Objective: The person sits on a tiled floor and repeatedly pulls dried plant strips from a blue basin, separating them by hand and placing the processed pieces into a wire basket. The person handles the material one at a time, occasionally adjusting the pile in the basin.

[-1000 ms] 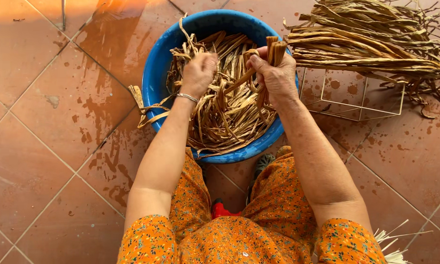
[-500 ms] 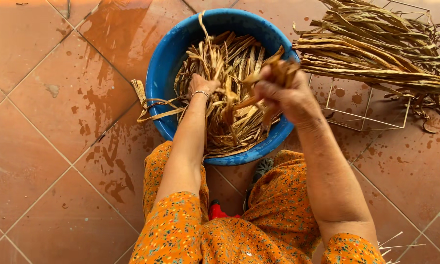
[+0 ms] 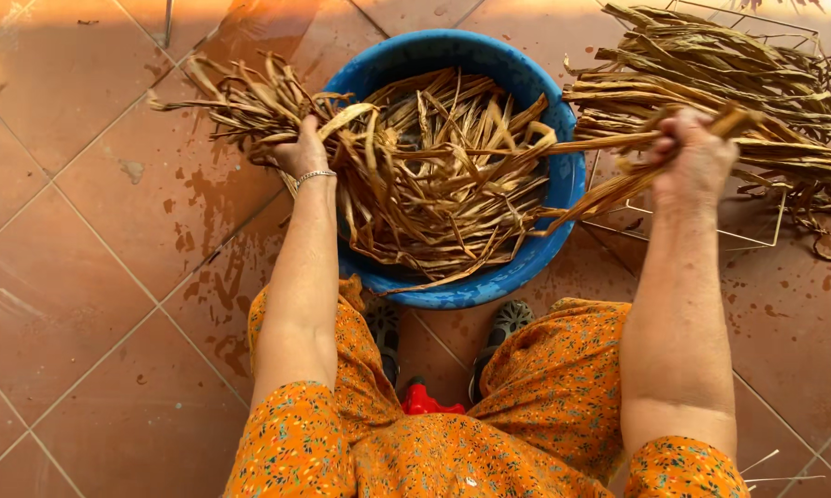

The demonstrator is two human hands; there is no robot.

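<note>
Near the upper middle of the frame a round blue basin [image 3: 545, 249] stands on the wet terracotta tile floor [image 3: 83, 304], filled with long, tan, damp-looking dried leaf strips [image 3: 443, 175] that lie tangled across it. The left hand [image 3: 300, 152], a thin silver bracelet [image 3: 314, 174] at its wrist, is closed around a thick bunch of strips [image 3: 240, 106] just beyond the basin's left rim; the bunch fans out toward the upper left of the frame, over the floor, while its other ends trail back into the basin. The right hand [image 3: 692, 157], in the upper right, is clenched on a smaller bundle of strips [image 3: 609, 180] that stretches from the fist down to the basin's right edge. Behind this hand a large pile of the same leaves [image 3: 711, 74] rests on a white wire rack [image 3: 757, 242] at the frame's upper right. Along the bottom of the frame the person's orange flowered garment [image 3: 526, 415] spreads over both knees, with two dark sandals [image 3: 503, 323] on the tiles between them, just below the basin, and something small and red [image 3: 425, 401] below the sandals.
</note>
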